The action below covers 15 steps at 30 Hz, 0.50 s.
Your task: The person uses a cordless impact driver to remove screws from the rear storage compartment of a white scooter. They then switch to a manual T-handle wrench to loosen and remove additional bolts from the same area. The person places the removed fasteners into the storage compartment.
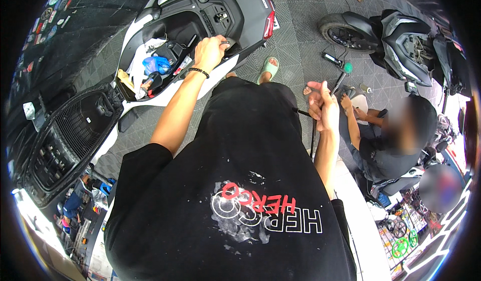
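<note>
My left hand [209,53], with a beaded bracelet at the wrist, is closed at the right edge of the scooter's [244,15] opened storage compartment. A small dark piece [225,42] shows at its fingertips; its kind is unclear. Inside the compartment [173,30] lie a blue plastic bag [156,65] and a white bag [137,60]. My right hand [324,106] is raised to the right of my body, apart from the scooter. Its lower fingers curl around a thin black rod-like piece [301,112], while the upper fingers are partly extended.
The scooter's raised seat [72,135] hangs out at the left. A co-worker [386,135] sits low at the right, near a dark motorcycle [406,45]. A black device [331,58] with cables and a small can [366,88] are on the tiled floor [295,35].
</note>
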Each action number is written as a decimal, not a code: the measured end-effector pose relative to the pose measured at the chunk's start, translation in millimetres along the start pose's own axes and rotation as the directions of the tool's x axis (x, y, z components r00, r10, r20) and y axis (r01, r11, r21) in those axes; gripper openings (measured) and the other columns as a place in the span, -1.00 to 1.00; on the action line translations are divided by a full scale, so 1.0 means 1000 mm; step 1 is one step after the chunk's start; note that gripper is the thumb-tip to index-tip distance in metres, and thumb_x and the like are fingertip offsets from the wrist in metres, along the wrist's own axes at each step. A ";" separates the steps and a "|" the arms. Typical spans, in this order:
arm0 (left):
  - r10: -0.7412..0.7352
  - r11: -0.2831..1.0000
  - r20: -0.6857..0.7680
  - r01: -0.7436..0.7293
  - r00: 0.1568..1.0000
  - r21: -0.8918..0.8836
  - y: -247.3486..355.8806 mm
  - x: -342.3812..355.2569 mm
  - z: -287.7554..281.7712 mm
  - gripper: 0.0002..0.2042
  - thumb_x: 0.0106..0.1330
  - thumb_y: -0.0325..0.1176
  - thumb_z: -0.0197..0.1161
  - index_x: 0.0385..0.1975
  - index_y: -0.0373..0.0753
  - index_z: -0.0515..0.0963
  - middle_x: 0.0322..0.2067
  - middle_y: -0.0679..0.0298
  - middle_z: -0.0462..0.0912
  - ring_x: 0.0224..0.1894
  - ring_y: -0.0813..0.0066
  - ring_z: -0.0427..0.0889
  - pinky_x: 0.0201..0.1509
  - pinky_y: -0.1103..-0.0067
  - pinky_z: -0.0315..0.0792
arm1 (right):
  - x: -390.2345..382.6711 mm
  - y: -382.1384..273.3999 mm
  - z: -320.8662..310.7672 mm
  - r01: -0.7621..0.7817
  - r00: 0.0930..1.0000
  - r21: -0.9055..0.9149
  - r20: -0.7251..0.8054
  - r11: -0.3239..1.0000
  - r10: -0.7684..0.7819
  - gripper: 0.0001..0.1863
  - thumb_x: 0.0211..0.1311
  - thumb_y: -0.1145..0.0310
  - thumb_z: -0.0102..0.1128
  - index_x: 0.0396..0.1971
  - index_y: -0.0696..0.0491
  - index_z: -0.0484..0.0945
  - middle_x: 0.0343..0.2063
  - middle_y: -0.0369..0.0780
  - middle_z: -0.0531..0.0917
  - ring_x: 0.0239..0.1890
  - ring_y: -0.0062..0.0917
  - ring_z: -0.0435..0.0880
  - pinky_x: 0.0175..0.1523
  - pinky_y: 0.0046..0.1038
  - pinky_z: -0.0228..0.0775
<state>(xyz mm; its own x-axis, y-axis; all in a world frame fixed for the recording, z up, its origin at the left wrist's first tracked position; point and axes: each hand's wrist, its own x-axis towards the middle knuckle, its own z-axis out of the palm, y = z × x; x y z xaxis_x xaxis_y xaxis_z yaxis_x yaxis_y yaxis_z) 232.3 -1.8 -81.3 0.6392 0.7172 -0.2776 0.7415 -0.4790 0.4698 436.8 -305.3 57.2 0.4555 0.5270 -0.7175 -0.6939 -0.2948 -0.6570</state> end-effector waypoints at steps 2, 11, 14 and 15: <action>-0.004 0.999 -0.018 0.003 1.000 -0.047 -0.005 0.003 0.003 -0.77 0.24 -0.17 0.38 -0.20 -0.12 0.73 -0.42 0.02 0.73 -0.28 0.02 0.75 -0.15 0.24 0.59 | 0.003 -0.005 0.000 -0.012 1.000 -0.012 0.007 1.000 0.012 -0.49 0.58 0.00 -0.10 -0.03 0.19 0.56 -0.61 -0.32 0.56 -0.83 -0.82 0.10 -0.75 -0.68 -0.10; 0.116 0.993 -0.065 -0.115 0.991 0.024 -0.002 -0.003 0.005 -0.77 0.22 -0.19 0.41 -0.24 -0.17 0.75 -0.28 0.22 0.76 -0.25 0.15 0.74 -0.16 0.37 0.57 | 0.013 -0.013 0.001 -0.019 1.000 -0.040 0.020 0.999 0.020 -0.49 0.57 -0.01 -0.08 -0.05 0.19 0.58 -0.61 -0.33 0.56 -0.81 -0.83 0.09 -0.74 -0.69 -0.11; 0.177 0.984 -0.140 -0.177 0.974 0.013 -0.003 -0.009 0.002 -0.78 0.22 -0.21 0.40 -0.22 -0.15 0.77 -0.28 0.30 0.72 -0.27 0.15 0.71 -0.16 0.38 0.56 | 0.016 -0.014 -0.001 -0.022 0.999 -0.040 0.024 0.999 0.023 -0.49 0.57 -0.02 -0.08 -0.05 0.19 0.58 -0.61 -0.33 0.56 -0.81 -0.83 0.09 -0.74 -0.69 -0.11; 0.136 0.990 -0.140 -0.141 0.981 -0.026 -0.003 -0.009 0.004 -0.78 0.23 -0.21 0.40 -0.21 -0.15 0.76 -0.30 0.29 0.71 -0.28 0.14 0.70 -0.16 0.37 0.56 | 0.017 -0.014 -0.001 -0.023 0.999 -0.041 0.024 0.999 0.024 -0.49 0.57 -0.02 -0.08 -0.05 0.18 0.58 -0.61 -0.33 0.56 -0.81 -0.83 0.09 -0.74 -0.69 -0.11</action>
<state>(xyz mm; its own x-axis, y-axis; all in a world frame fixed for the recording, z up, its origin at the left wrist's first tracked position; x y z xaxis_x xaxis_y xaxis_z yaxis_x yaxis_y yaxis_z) 224.9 -8.8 -83.1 0.6992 0.7092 -0.0907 0.6383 -0.5620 0.5260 454.7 -293.2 54.1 0.4250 0.5391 -0.7271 -0.6804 -0.3395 -0.6495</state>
